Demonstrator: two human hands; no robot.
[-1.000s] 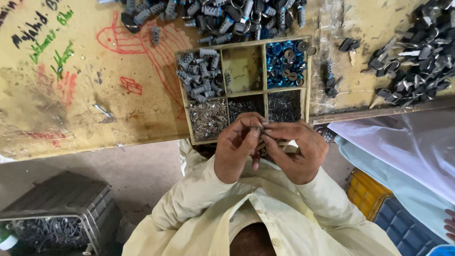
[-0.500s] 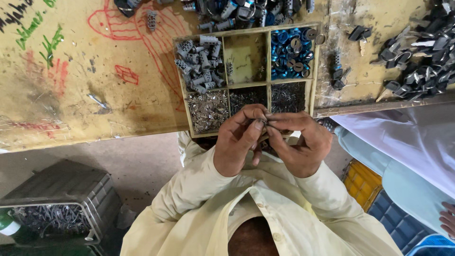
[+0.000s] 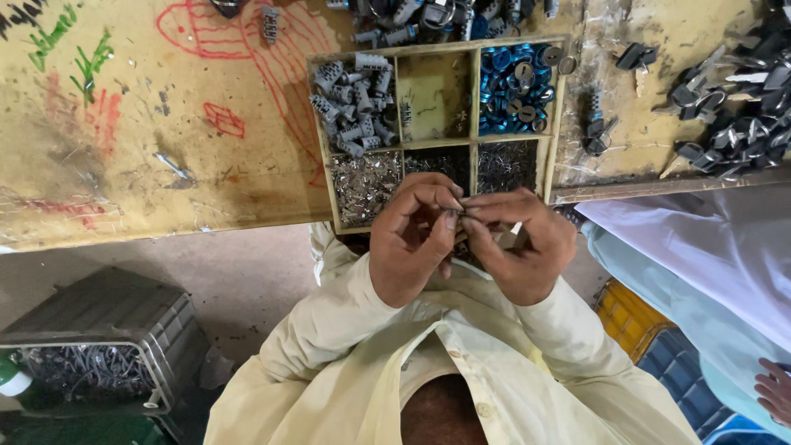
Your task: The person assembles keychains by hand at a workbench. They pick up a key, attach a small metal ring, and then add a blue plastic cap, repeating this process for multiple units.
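Over the bench edge, head view: both hands meet just in front of the wooden tray.
Left hand (image 3: 416, 243): fingers curled, thumb and fingertips pinched on a small metal part (image 3: 461, 212); palm turned toward the body.
Right hand (image 3: 519, 247): fingertips pressed to the same small part from the other side; fingers bent, gripping.
Small metal part: held between the two sets of fingertips, just below the tray's near rim; too small to tell its shape.
Divided wooden tray (image 3: 475, 99): six compartments, lying on the workbench.
Grey cylinders (image 3: 354, 103): far left compartment.
Blue rings (image 3: 515, 86): far right compartment.
Silver bits (image 3: 362, 185): near left compartment, closest to the left hand.
Workbench (image 3: 165, 165): yellow top, marked with red and green scribbles.
Dark metal pieces (image 3: 733, 115): heaped at the bench's right end.
Grey crate (image 3: 99, 346): on the floor, lower left, holding metal parts.
Another person's hand (image 3: 774, 391): at the right edge, well apart.
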